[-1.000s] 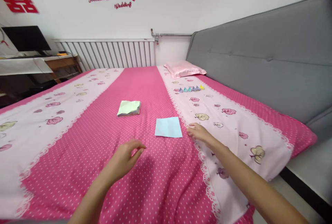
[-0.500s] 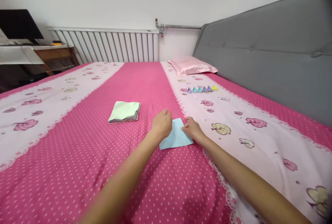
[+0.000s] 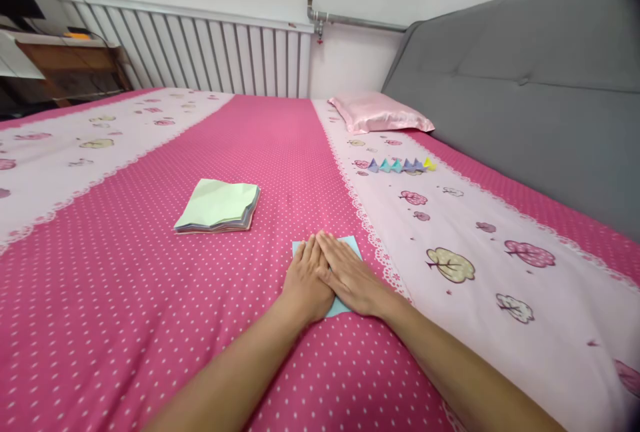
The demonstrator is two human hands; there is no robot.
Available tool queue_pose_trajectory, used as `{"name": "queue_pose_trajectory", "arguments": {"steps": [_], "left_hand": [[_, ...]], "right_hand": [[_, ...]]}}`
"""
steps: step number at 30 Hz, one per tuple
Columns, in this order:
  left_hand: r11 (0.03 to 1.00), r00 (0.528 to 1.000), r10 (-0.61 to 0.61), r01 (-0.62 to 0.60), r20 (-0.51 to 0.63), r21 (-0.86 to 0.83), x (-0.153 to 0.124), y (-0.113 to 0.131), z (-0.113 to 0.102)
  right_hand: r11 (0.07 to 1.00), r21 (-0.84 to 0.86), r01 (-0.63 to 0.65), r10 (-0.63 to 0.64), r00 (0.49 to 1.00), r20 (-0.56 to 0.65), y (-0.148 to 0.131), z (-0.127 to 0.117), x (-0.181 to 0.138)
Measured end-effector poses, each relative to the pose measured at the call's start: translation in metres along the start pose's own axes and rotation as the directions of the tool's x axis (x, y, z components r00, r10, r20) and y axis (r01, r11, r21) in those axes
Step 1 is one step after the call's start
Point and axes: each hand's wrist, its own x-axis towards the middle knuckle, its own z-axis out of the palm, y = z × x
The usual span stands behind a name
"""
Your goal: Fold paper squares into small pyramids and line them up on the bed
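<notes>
A light blue paper sheet (image 3: 351,245) lies on the pink dotted bedspread (image 3: 150,299), mostly covered by both hands. My left hand (image 3: 305,279) lies flat on its left part with fingers stretched out. My right hand (image 3: 350,275) lies flat on its right part, fingers straight, its fingertips overlapping those of the left hand. To the left, apart from the hands, sits a stack of coloured paper squares (image 3: 217,205) with a pale green sheet on top. A row of several small folded paper pieces (image 3: 400,165) in blue, purple and yellow stands on the pale floral strip farther back.
A pink satin pillow (image 3: 380,113) lies near the grey padded headboard (image 3: 525,85) on the right. A white radiator (image 3: 200,52) runs along the far wall. A wooden shelf (image 3: 75,65) stands at the back left.
Both hands have come together and flattened onto the blue paper, covering most of it. The view has tilted down and moved closer to the bed.
</notes>
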Motion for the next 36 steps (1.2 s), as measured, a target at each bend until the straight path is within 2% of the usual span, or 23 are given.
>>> {"name": "queue_pose_trajectory", "arguments": {"steps": [3,7,11,13,15,17,18,19,22,24,26,28,30,33,36], "left_hand": [[0.998,0.998,-0.058,0.058,0.032,-0.016,0.000,-0.003,-0.001],[0.991,0.991,-0.135,0.135,-0.010,-0.015,-0.004,-0.014,-0.002],[0.978,0.978,-0.203,0.206,-0.055,0.038,-0.007,-0.030,-0.006],[0.968,0.963,-0.244,0.249,-0.113,0.028,-0.007,-0.036,-0.011],[0.949,0.925,-0.314,0.312,-0.216,-0.044,-0.004,-0.041,-0.019],[0.907,0.863,-0.419,0.381,-0.283,-0.181,-0.001,-0.045,-0.027],[0.876,0.838,-0.471,0.408,-0.275,-0.257,0.000,-0.047,-0.030],[0.842,0.825,-0.512,0.427,-0.238,-0.329,0.000,-0.047,-0.033],[0.662,0.802,-0.596,0.463,-0.039,-0.590,0.000,-0.043,-0.039],[0.441,0.794,-0.592,0.459,0.134,-0.771,0.002,-0.035,-0.042],[0.199,0.807,-0.512,0.445,0.295,-0.873,0.008,-0.026,-0.045],[-0.012,0.822,-0.410,0.429,0.396,-0.903,0.017,-0.020,-0.049],[-0.180,0.833,-0.347,0.391,0.430,-0.903,0.029,-0.018,-0.053],[-0.318,0.839,-0.328,0.334,0.433,-0.887,0.043,-0.019,-0.056],[-0.445,0.815,-0.342,0.297,0.467,-0.845,0.046,-0.019,-0.054]], "right_hand": [[0.994,-0.087,-0.066,0.066,0.998,0.000,0.010,0.000,-0.008],[0.971,-0.151,-0.184,0.178,0.982,-0.056,0.022,-0.005,-0.013],[0.958,-0.114,-0.263,0.250,0.961,-0.116,0.037,-0.011,-0.013],[0.959,-0.058,-0.279,0.266,0.950,-0.162,0.044,-0.020,-0.012],[0.953,0.031,-0.301,0.300,0.924,-0.237,0.048,-0.033,-0.014],[0.928,0.146,-0.342,0.370,0.891,-0.264,0.050,-0.050,-0.019],[0.910,0.214,-0.356,0.399,0.892,-0.213,0.051,-0.058,-0.023],[0.885,0.300,-0.357,0.404,0.908,-0.110,0.051,-0.065,-0.027],[0.752,0.572,-0.329,0.241,0.944,0.226,0.051,-0.081,-0.037],[0.667,0.679,-0.308,0.094,0.938,0.333,0.051,-0.083,-0.039],[0.596,0.750,-0.285,-0.015,0.931,0.366,0.052,-0.082,-0.037],[0.528,0.813,-0.247,-0.063,0.943,0.327,0.053,-0.080,-0.034],[0.476,0.859,-0.187,-0.051,0.970,0.239,0.056,-0.079,-0.032],[0.451,0.886,-0.109,0.029,0.994,0.108,0.060,-0.076,-0.030],[0.472,0.880,-0.052,0.092,0.996,0.010,0.062,-0.073,-0.026]]}}
